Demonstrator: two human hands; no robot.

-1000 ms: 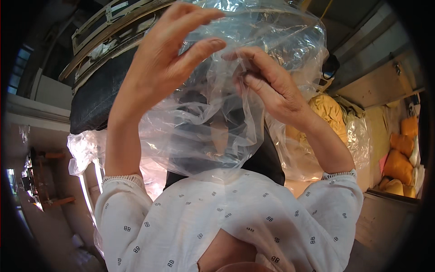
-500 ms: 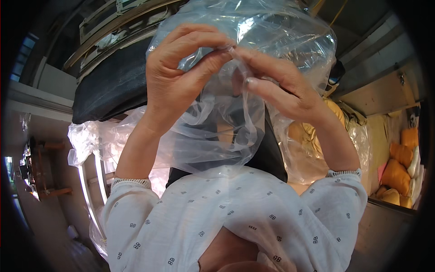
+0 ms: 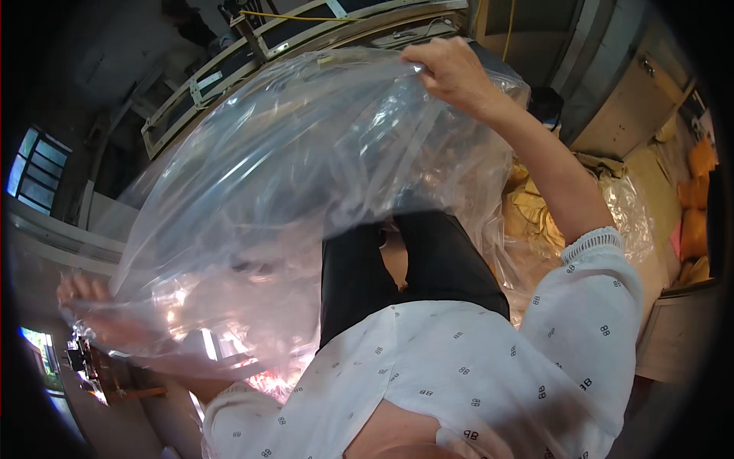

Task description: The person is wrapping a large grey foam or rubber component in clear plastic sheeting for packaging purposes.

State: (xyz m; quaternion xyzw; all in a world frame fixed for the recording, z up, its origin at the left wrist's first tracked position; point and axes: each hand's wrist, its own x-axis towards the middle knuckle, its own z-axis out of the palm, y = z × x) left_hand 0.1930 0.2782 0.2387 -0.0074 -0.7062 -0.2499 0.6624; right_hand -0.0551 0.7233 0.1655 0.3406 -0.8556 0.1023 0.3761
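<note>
A large piece of clear plastic film [image 3: 222,206], perhaps a bag, is spread wide between my two arms and billows over my lap. Up at the top, my right hand [image 3: 453,70] is closed in a fist around the film's far edge. Out at the far left, my left hand [image 3: 95,310] holds the other side with curled fingers. That hand shows blurred, partly behind the see-through film, and my left forearm is mostly covered by it.
Beyond the film stands a frame of wooden and metal rails [image 3: 298,34]. Yellow cloth or sacking [image 3: 535,210] and crinkled clear plastic [image 3: 627,210] lie at the right. Stacked orange bundles [image 3: 694,195] sit farther right, past a wooden panel [image 3: 631,107]. A barred window [image 3: 38,170] is at the left.
My hands were close together, pinching the film in front of me. Now the left has swung far out to the left and the right slightly up, opening the film out wide.
</note>
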